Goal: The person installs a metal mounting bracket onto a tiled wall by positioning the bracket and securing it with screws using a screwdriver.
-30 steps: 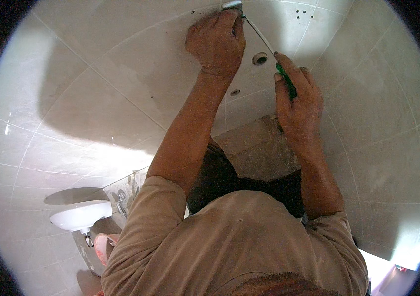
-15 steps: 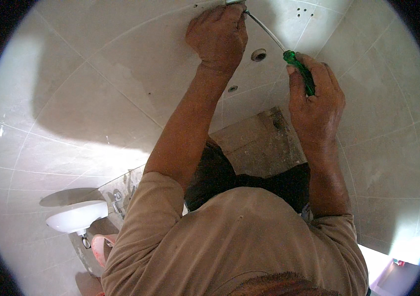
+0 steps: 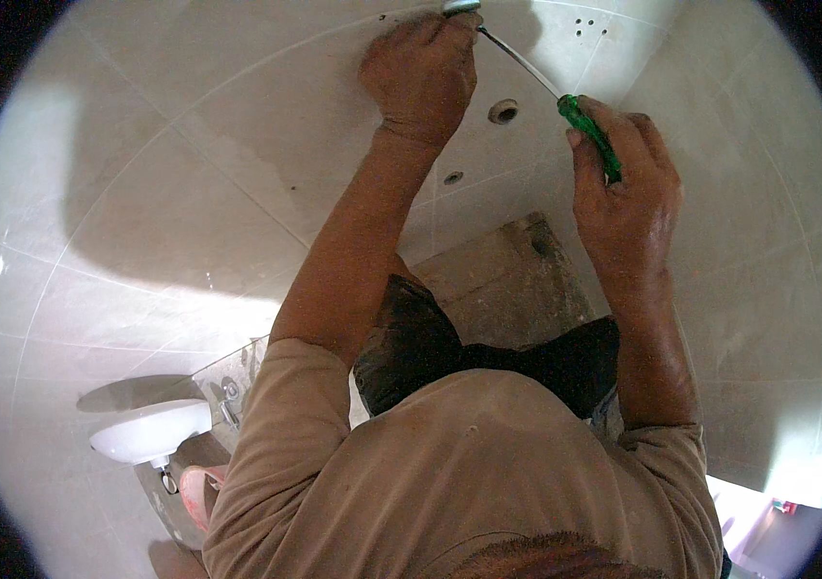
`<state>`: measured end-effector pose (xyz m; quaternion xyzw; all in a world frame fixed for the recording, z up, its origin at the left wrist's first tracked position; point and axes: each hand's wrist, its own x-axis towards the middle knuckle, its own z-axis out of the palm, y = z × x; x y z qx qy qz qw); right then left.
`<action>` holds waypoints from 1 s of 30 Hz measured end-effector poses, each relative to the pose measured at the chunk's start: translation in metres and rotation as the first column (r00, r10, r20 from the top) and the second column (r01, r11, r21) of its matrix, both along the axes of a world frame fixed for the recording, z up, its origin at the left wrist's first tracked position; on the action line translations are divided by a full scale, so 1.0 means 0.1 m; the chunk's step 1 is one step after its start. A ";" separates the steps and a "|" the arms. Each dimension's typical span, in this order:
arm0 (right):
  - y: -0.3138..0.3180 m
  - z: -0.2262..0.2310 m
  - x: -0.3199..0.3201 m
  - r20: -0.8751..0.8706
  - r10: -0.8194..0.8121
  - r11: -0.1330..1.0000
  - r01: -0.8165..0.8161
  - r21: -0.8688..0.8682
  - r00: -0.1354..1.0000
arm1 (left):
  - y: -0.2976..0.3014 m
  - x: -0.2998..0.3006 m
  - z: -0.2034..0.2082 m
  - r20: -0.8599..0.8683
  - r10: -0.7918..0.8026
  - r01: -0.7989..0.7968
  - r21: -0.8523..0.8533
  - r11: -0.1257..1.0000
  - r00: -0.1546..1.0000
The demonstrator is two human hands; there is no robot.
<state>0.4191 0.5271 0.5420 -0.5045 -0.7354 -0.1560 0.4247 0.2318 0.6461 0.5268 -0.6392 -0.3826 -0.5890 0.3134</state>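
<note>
My right hand (image 3: 635, 188) is closed around the green handle of a screwdriver (image 3: 586, 128). Its thin metal shaft slants up and left to the fingertips of my left hand (image 3: 420, 77). That hand is curled against the tiled wall, fingers bent together beside the screwdriver's tip. What they pinch is hidden by the knuckles. Just above them, at the top edge of the picture, shows part of a shiny metal fitting (image 3: 462, 7), mostly cut off from view.
Below the hands the tiled wall has a round pipe opening (image 3: 502, 112) and a smaller one (image 3: 453, 178). Several small drilled holes (image 3: 591, 27) mark it at upper right. At lower left are a white washbasin (image 3: 152, 431) and a pink plastic container (image 3: 200, 492).
My right hand and the screwdriver handle have shifted slightly right. My left hand has moved a little left and down in the picture, and more of the metal fitting shows.
</note>
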 end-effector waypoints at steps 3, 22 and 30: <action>0.05 0.01 -0.02 -0.102 0.012 1.000 -0.010 0.026 0.995 | -0.03 0.01 0.05 -0.018 0.040 -0.041 -0.003 0.999 0.999; -0.02 0.09 -0.03 0.014 0.078 0.994 -0.079 0.075 0.997 | 0.02 -0.15 -0.06 -0.113 0.010 -0.022 -0.100 0.995 0.994; 0.00 0.10 -0.02 -0.008 0.087 0.995 -0.086 0.052 0.996 | -0.09 -0.06 0.09 -0.061 0.043 -0.048 -0.086 0.995 0.997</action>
